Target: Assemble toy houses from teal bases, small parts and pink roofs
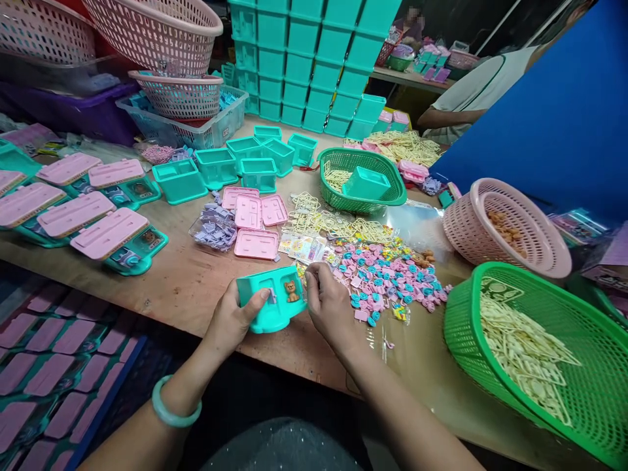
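My left hand grips a teal box at its left end, thumb on its front, just over the table's front edge. A small brown toy dog shows in the box's right-hand opening. Beside the box's right end is my right hand, its fingers pinched together; whatever they hold is hidden. Pink and blue small parts lie heaped right of that hand. Pink lids and a tub of lilac parts sit behind the box.
Green baskets and a pink basket stand at the right. Teal containers and a tall teal stack are behind. Pink-topped boxes line the left. A person's arm shows at the back right.
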